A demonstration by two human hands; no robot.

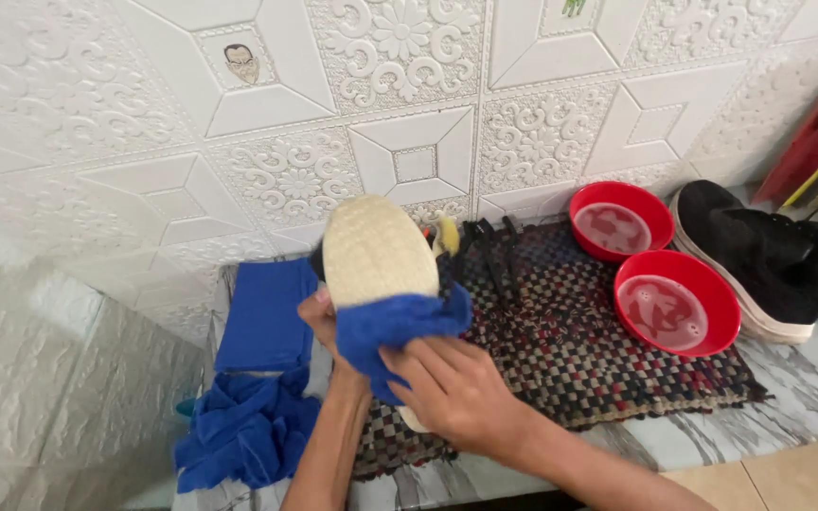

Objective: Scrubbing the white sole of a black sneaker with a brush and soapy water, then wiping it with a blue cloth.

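A shoe (376, 251) is turned sole-up over the woven mat, its cream ribbed sole facing me. My left hand (319, 322) grips it from the left side, mostly hidden behind it. My right hand (452, 393) presses a blue cloth (395, 326) against the heel end of the sole. A bit of yellow shows behind the shoe, at its right edge.
A dark checkered woven mat (570, 350) lies on the marble-patterned floor. Two red bowls (676, 303) (620, 220) of water stand at its right, a black sneaker (759, 255) beyond them. Black laces (489, 251) lie on the mat. Folded and crumpled blue cloths (257, 378) sit left. An embossed white wall rises behind.
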